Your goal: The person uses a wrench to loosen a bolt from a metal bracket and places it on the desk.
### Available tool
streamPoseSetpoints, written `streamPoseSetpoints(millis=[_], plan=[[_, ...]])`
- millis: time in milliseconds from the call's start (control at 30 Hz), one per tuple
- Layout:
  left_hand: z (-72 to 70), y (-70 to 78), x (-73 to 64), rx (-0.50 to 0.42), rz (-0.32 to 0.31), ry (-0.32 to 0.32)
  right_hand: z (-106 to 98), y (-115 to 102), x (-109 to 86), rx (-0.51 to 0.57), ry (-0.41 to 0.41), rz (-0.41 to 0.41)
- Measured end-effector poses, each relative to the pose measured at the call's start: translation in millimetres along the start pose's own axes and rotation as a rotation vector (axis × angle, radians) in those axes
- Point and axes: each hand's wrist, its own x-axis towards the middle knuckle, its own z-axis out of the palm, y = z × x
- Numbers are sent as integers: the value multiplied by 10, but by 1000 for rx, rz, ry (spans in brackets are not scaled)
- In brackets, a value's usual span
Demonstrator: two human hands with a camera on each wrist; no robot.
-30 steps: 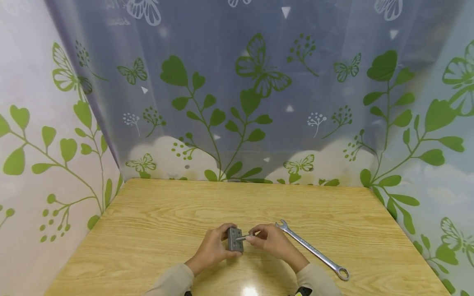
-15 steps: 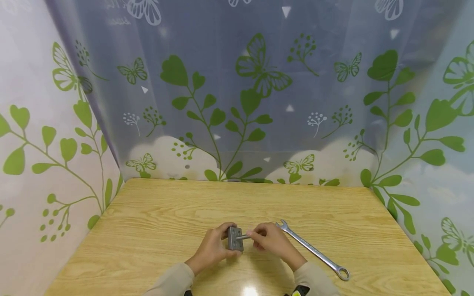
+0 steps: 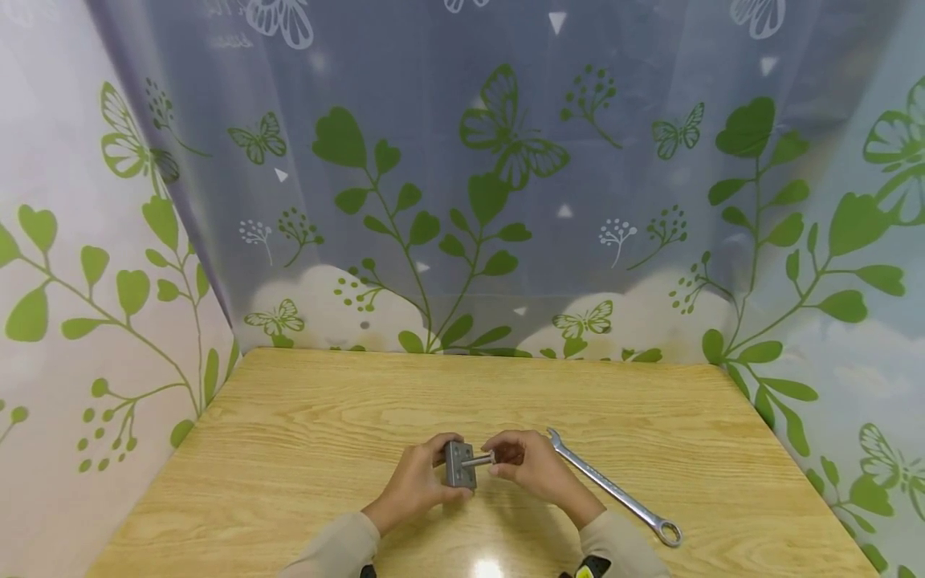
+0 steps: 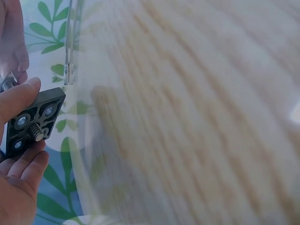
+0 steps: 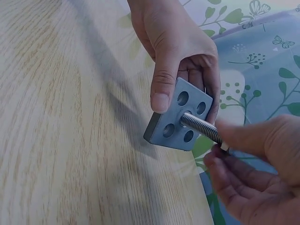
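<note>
My left hand [image 3: 413,486] grips a grey square plate [image 3: 459,466] by its edges, the thumb on one side and fingers on the other. Several round holes surround the plate's centre. A threaded hex bolt [image 5: 201,127] runs through the middle, and its tip [image 4: 36,132] pokes out of the ribbed back face in the left wrist view. At the bolt's head [image 5: 225,148], my right hand [image 3: 531,466] pinches with thumb and fingertips. Both hands hold the parts above the table.
A long combination wrench [image 3: 614,487] lies slantwise on the wooden table [image 3: 325,417], just right of my right hand. Its ring end points toward me. Patterned curtains [image 3: 405,241] with leaves and butterflies stand behind the table and at its sides.
My right fingers have shifted round the bolt's head, and more of the shank shows than half a second ago. The left hand and plate stay almost still.
</note>
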Motion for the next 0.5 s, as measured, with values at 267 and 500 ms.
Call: streamPoseSetpoints(millis=[267,500], plan=[[10,-15,-8,2,11,6,18,23,1,71,-15,90],[1,-18,-7,-8,6,11,39,0,21,91,7,165]])
